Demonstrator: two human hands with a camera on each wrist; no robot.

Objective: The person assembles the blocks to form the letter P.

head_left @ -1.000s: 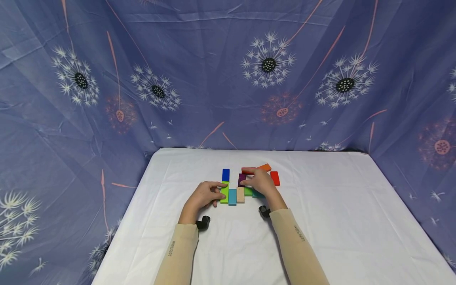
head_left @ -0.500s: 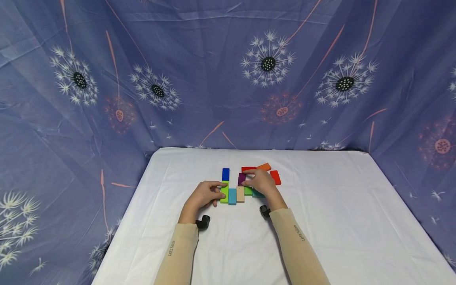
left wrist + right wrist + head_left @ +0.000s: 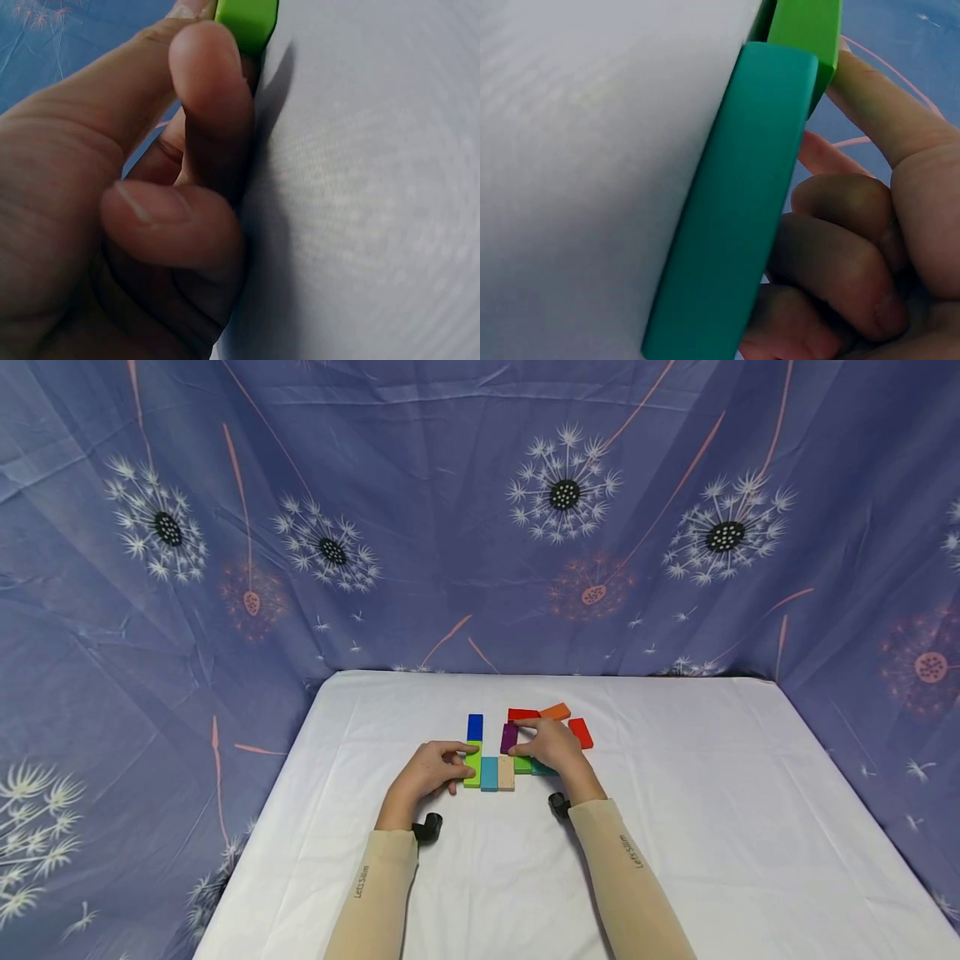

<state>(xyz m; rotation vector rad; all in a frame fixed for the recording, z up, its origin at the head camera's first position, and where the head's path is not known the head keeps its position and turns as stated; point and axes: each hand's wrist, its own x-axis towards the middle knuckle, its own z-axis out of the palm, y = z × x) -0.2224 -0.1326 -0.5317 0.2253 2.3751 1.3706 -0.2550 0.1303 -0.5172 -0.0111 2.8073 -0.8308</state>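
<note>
In the head view, my left hand pinches a lime green block with thumb and index finger. A blue block continues from its far end. Thumb and index finger of my right hand grip a purple block lying flat. Light blue and beige blocks stand side by side between the hands. Under the right hand sit a green block and a partly hidden teal block. The left wrist view shows the lime block's end beyond curled fingers.
Beyond the right hand lie a red block and a slanted orange block. Another red block sits to its right, tilted. A white cloth covers the table, and a patterned blue curtain hangs around it.
The beige block has shifted slightly toward me, level with the light blue one. The purple block and both red blocks have turned a little. My left hand stays in place.
</note>
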